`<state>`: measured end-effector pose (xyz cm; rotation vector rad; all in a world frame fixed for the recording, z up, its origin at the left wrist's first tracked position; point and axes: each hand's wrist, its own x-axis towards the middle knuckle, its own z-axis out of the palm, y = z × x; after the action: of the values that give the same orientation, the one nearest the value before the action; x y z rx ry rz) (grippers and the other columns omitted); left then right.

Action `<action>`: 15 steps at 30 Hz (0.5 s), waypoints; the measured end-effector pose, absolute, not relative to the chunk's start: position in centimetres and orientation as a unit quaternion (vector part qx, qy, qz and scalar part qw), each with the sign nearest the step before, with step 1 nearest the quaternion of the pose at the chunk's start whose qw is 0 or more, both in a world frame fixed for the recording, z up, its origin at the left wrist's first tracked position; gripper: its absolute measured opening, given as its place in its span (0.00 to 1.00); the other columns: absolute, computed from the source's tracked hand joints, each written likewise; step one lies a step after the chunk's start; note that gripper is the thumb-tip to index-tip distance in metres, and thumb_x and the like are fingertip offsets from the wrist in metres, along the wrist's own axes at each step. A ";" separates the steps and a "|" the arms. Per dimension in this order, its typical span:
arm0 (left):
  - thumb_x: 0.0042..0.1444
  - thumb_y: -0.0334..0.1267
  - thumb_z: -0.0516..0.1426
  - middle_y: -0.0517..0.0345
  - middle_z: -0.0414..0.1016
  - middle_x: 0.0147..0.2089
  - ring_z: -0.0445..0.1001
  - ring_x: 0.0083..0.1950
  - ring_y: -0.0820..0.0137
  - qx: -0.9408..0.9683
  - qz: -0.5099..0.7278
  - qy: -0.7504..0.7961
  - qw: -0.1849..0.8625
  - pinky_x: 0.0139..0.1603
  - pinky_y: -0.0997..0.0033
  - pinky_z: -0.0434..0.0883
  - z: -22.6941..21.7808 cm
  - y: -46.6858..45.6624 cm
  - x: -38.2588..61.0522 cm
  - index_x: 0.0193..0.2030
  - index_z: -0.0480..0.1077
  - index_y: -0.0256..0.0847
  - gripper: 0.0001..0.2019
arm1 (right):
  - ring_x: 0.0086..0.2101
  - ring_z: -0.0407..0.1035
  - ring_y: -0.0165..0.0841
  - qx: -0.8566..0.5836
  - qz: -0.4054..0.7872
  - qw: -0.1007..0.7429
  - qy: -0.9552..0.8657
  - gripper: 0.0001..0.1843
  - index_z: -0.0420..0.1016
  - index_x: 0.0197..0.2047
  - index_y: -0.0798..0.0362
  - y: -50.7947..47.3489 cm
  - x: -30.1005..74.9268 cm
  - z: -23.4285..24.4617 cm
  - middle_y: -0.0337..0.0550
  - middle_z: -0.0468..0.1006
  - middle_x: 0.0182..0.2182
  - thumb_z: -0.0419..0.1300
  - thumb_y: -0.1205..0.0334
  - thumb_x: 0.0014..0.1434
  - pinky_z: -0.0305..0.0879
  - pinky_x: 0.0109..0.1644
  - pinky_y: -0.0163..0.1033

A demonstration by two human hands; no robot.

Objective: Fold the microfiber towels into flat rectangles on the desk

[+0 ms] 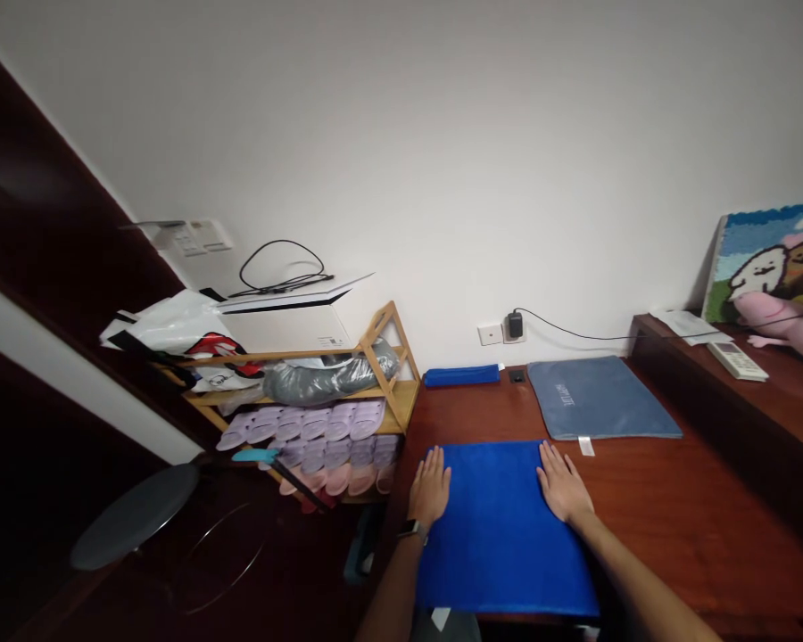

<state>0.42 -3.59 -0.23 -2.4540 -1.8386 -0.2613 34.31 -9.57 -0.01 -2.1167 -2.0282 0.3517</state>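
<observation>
White wall stood behind; a reddish-brown wooden surface (675, 508) ran below it.

1. Blue cloth (501, 535): lay spread flat on the surface at its near left corner, directly in front of the person.
2. Left hand (429, 489): rested palm down on the cloth's left edge near the far corner. Its fingers (434, 464) were stretched out straight and gripped nothing. A watch (413, 531) sat on the wrist.
3. Right hand (562, 486): rested palm down on the cloth's right edge near the far corner. Its fingers (550, 459) were likewise extended flat and held nothing.
4. Grey-blue mat (599, 397): lay flat on the surface just beyond the cloth and to its right, with a small white tag at its near edge.
5. Rolled blue towel (461, 375): lay against the wall, well apart from the hands.
6. Wall socket (490, 334): had a black charger (514, 325) plugged in beside it, whose cable ran off to the right.
7. Raised ledge (742, 419), right: carried a white remote (737, 361), papers (686, 323), a pink plush toy (786, 325) and a woolly cartoon picture (769, 259) leaning on the wall.
8. Wooden rack (392, 357), left of the surface: held rows of lilac and pink slippers (308, 423) and a grey bundle (327, 379) on the shelf above them. On top were a white box (287, 330) with a looped black cable (281, 267) and a plastic bag (167, 325).
9. Round dark stool (134, 513): stood at the lower left.
</observation>
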 end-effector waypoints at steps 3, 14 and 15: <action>0.75 0.43 0.39 0.46 0.56 0.79 0.55 0.80 0.59 -0.789 -0.087 -0.608 0.035 0.78 0.51 0.58 -0.9 -3.3 -1.9 0.78 0.55 0.35 0.29 | 0.76 0.39 0.37 -0.714 0.120 0.094 -0.683 0.39 0.44 0.80 0.59 -9.5 34.4 -0.1 0.44 0.45 0.78 0.31 0.48 0.73 0.35 0.79 0.50; 0.75 0.42 0.40 0.47 0.58 0.79 0.56 0.79 0.60 -0.784 -0.113 -0.609 0.043 0.78 0.51 0.59 -1.5 -3.2 -1.3 0.77 0.57 0.35 0.29 | 0.76 0.39 0.36 -0.722 0.109 0.079 -0.678 0.39 0.44 0.80 0.60 -9.5 34.0 0.5 0.43 0.45 0.78 0.32 0.49 0.73 0.36 0.79 0.49; 0.75 0.42 0.41 0.47 0.58 0.78 0.57 0.79 0.60 -0.784 -0.111 -0.609 0.045 0.78 0.51 0.59 -1.4 -3.1 -1.5 0.77 0.58 0.36 0.29 | 0.76 0.39 0.36 -0.723 0.110 0.083 -0.677 0.39 0.45 0.80 0.59 -9.5 34.1 0.4 0.43 0.46 0.78 0.33 0.49 0.73 0.36 0.79 0.49</action>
<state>-1.46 -3.15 -1.39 -2.3962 -1.8590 -0.3387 34.06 -9.52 0.44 -2.1574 -2.0224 0.3279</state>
